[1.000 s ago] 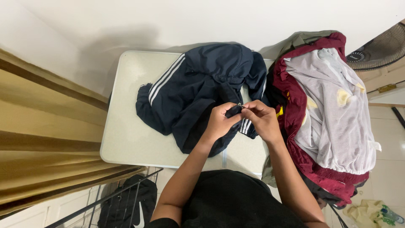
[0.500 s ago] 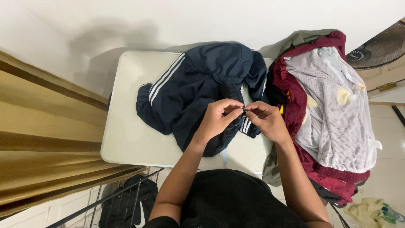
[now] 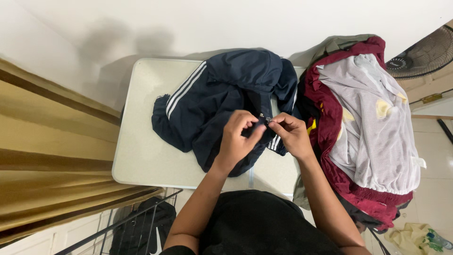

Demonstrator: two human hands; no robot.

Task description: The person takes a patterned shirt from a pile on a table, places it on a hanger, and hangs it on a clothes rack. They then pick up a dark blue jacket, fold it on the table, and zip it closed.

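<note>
A plain white wall [image 3: 245,19] backs a small pale worktop [image 3: 141,151], and it's a snug corner: gold curtain [image 3: 52,156] pressing in on one side, a heaped pile of clothes [image 3: 363,123] crowding the other, maroon fabric with white mesh lining on top. A fan [image 3: 424,54] peeks in beyond the pile. The worktop's near-left stretch lies bare, rounded corner showing, and a wire basket [image 3: 127,226] with a dark bag sits just below its front edge.

Spread across the middle of the worktop is the navy jacket [image 3: 222,99], white stripes running down its sleeve, its hem spilling toward the front edge. Both hands meet right over it. The left hand [image 3: 236,139] has its fingers curled and pinched together on a fold of the dark fabric. The right hand [image 3: 290,134] has thumb and forefinger clamped on the small metal zipper pull [image 3: 265,118], the other fingers tucked in. The two hands sit just beside each other, almost touching.
</note>
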